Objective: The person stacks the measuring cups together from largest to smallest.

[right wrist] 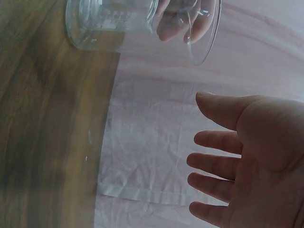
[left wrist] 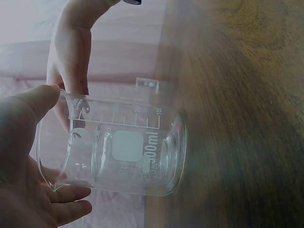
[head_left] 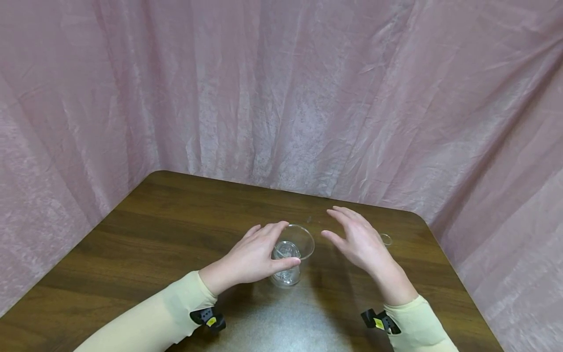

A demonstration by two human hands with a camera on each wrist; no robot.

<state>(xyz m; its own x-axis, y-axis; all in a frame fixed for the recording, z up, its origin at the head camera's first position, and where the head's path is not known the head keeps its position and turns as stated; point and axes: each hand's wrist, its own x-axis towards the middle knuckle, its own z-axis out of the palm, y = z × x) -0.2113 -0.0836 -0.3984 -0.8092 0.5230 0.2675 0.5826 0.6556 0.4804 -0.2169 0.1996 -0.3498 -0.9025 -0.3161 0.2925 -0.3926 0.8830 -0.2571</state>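
A clear glass beaker (head_left: 306,249) marked 500ml stands upright on the table. A smaller glass vessel (head_left: 287,250) sits inside it. My left hand (head_left: 257,252) spans the beaker's upper part, thumb at the near side of the rim and fingers round the far side. In the left wrist view the thumb (left wrist: 45,97) lies right at the rim, beside the white scale marks. My right hand (head_left: 358,239) hovers to the right of the beaker, apart from it. Its fingers (right wrist: 213,166) are spread loosely, and nothing is in it.
Behind my right hand, a small clear round rim (head_left: 387,239) shows on the brown wooden table (head_left: 176,215). Faint small marks (head_left: 309,219) lie beyond the beaker. Pink curtains (head_left: 281,98) hang along the table's back and sides.
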